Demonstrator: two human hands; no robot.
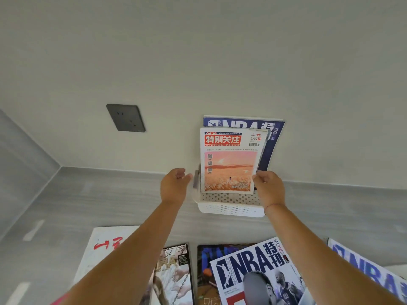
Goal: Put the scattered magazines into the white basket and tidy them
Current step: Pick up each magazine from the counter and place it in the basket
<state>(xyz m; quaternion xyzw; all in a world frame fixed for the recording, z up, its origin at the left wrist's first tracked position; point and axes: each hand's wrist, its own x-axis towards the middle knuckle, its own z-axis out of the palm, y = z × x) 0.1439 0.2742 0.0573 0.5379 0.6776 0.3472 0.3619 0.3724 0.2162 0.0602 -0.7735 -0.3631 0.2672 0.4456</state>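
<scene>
The right hand [267,186] pinches the pink-covered paper magazine [230,160] upright in the perforated white plastic basket [231,208] at twelve o'clock, while the left hand [175,183], open and empty, flanks it to square the stack.

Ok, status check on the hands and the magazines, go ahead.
Left hand open beside white perforated plastic basket. Right hand gripping pink-cover magazine, upright in basket. Several magazines remain outside. Nothing blocking.

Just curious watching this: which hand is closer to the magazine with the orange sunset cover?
The right. The right hand has its fingers at the sunset magazine's lower right edge. The left hand is open beside its left edge, just apart, by the white basket.
</scene>
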